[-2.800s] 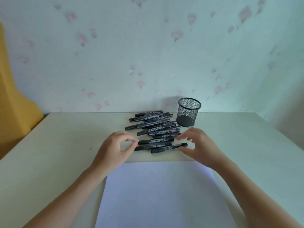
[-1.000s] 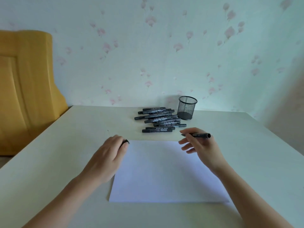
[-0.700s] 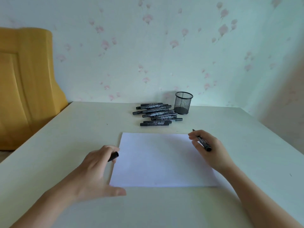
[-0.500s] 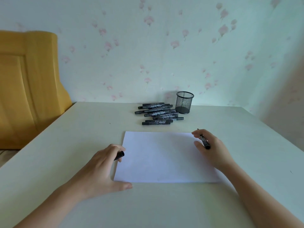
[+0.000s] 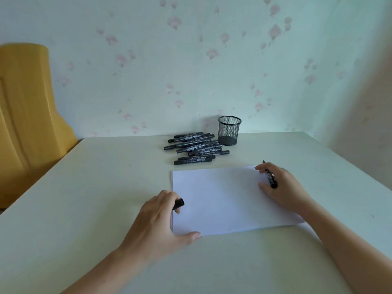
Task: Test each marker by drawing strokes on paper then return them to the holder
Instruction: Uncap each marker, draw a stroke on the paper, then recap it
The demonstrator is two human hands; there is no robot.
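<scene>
- Black markers (image 5: pixel 196 147) with pale lettering
- Black mesh pen holder (image 5: pixel 229 130)
- White paper (image 5: pixel 220 200)
- Cream table (image 5: pixel 84 187)
- Pale green wallpaper (image 5: pixel 191 60), pink floral motifs
- Yellow-orange panel (image 5: pixel 27 115)

Right hand (image 5: pixel 282 187) grips marker (image 5: pixel 269 177) over paper (image 5: pixel 222 200); left hand (image 5: pixel 158 221) holds cap (image 5: pixel 178 203)

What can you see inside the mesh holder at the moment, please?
The mesh holder holds no markers; only its dark solid base shows through the wire. The pile of markers lies on the table beside it.
</scene>
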